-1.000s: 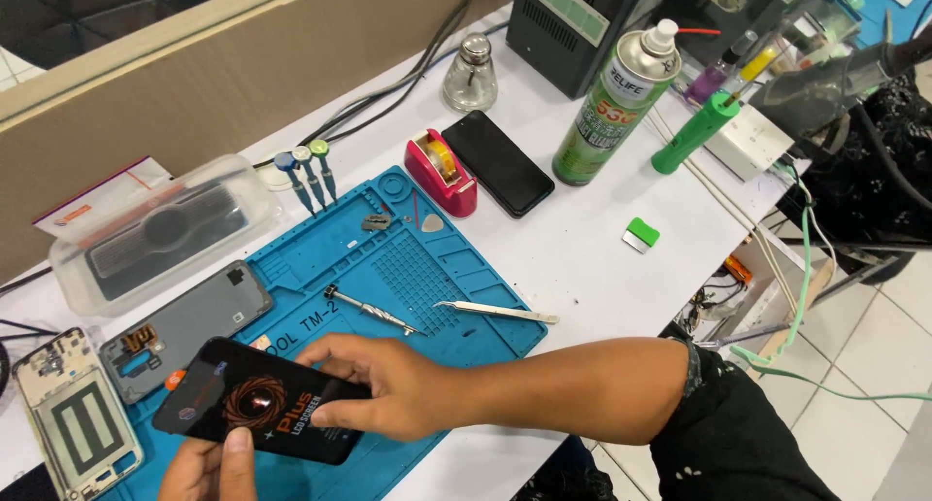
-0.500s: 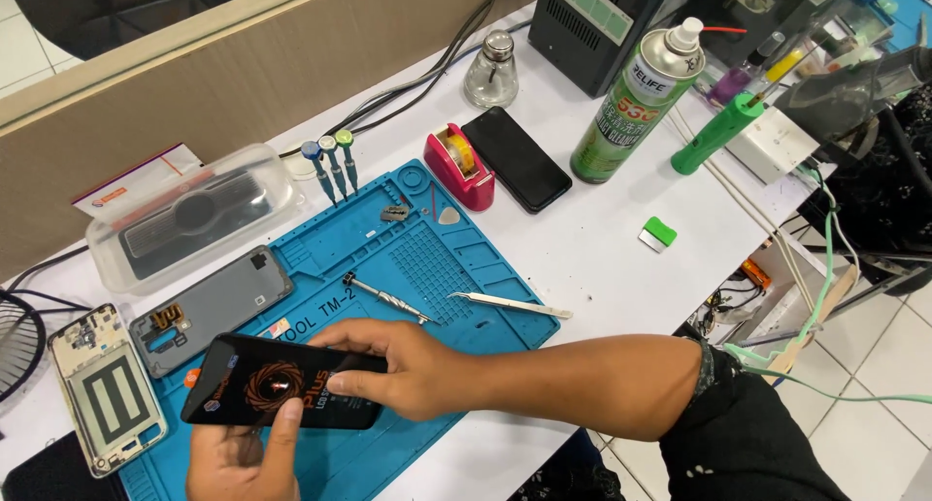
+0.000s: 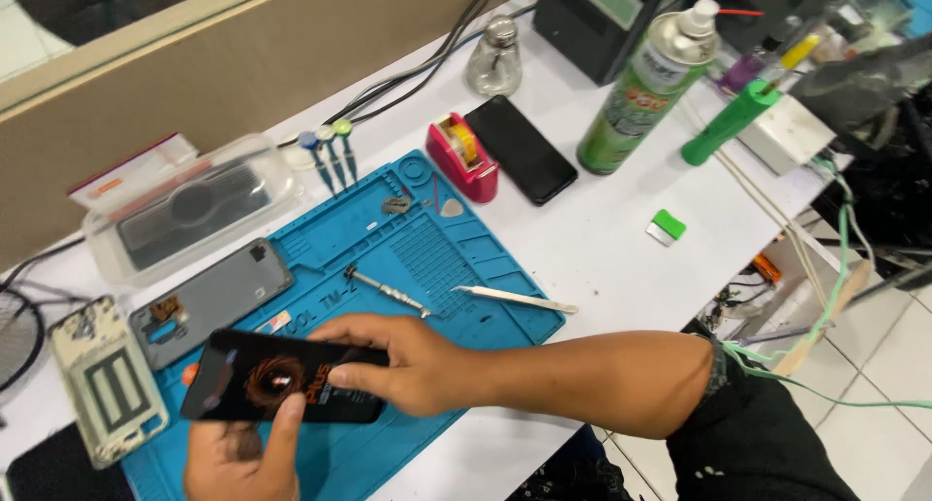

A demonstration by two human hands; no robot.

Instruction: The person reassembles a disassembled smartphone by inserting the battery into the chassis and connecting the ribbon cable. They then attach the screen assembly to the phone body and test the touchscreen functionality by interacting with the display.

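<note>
- My right hand reaches in from the right, forearm lying level across the counter's front edge, fingers curled over the right end of a black phone and closed on it.
- My left hand comes up from the bottom edge under the phone, thumb laid up on the lit screen; it grips the phone from below.
- The phone sits flat, screen up, just above the near left part of the blue work mat.
- On the mat beyond my right hand lie a small metal screwdriver and, just to its right, white tweezers reaching off the mat's edge.
- Left of the phone, a grey back cover rests on the mat, with a pale phone frame beside it on the white counter.
- Farther back stand a red tape dispenser, another dark phone and a green spray can.
</note>
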